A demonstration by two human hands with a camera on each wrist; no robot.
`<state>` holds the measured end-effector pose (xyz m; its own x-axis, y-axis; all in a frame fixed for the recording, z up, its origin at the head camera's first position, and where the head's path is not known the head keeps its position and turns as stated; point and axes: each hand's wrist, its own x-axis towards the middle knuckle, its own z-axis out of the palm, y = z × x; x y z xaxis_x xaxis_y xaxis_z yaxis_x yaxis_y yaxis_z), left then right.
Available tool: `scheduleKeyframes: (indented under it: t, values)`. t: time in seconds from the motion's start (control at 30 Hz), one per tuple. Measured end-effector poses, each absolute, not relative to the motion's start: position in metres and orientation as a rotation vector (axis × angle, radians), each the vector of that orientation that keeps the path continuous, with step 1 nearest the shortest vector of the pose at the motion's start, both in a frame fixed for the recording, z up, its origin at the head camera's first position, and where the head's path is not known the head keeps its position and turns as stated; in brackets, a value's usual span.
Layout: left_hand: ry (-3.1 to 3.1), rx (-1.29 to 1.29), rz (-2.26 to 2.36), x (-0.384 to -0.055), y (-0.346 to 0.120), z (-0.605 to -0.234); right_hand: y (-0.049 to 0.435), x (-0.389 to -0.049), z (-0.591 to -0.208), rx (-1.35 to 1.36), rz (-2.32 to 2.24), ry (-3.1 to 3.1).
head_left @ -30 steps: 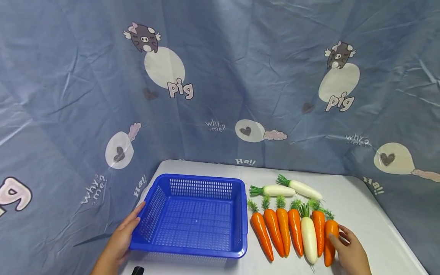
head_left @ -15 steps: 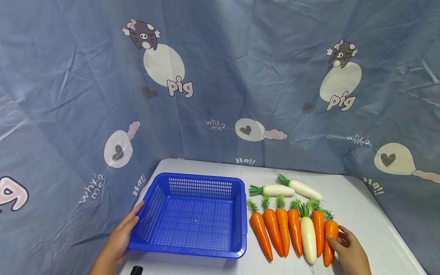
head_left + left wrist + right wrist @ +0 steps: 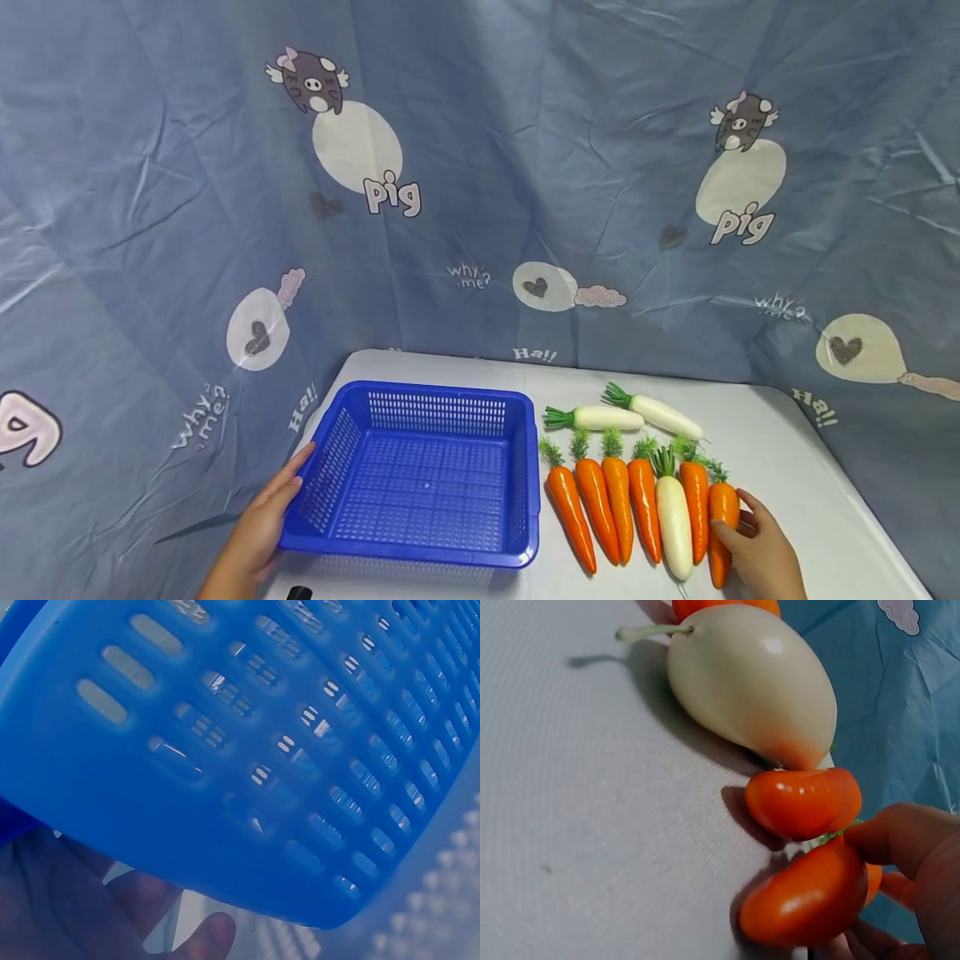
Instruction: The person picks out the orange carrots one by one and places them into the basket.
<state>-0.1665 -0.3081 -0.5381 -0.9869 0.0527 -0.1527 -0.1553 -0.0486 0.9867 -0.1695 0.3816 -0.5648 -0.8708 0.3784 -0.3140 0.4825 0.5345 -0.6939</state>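
My left hand (image 3: 258, 525) rests with extended fingers against the left side of a blue plastic basket (image 3: 412, 557). In the left wrist view, the slotted basket wall (image 3: 97, 772) hides part of those fingers. On the right, my right hand (image 3: 765, 550) pinches the outermost orange carrot (image 3: 722, 504) of a row, thumb on its near side and fingers along its right. The right wrist view shows this carrot (image 3: 802, 896) at the thumb's tip, close over the white surface. Beside it lie another carrot (image 3: 697, 508) and a white radish (image 3: 675, 525).
Several more carrots (image 3: 570, 517) continue the row towards the basket. Two white radishes with green tops, one left (image 3: 607, 417) and one right (image 3: 667, 417), lie behind it. A black object (image 3: 299, 593) shows at the bottom edge. A blue printed curtain (image 3: 465, 150) backs the white table (image 3: 817, 492).
The head view has shifted slightly. My right thumb sits a little lower on the same carrot; the left hand stays at the basket's side.
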Motion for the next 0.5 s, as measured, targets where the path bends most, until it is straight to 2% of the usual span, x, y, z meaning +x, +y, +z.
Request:
scheduleKeyframes:
  t: [0.5]
  values:
    - [2.016, -0.083, 2.203, -0.1663, -0.3084, -0.5373, 0.375, -0.1666, -0.5636, 1.008, -1.342, 2.573]
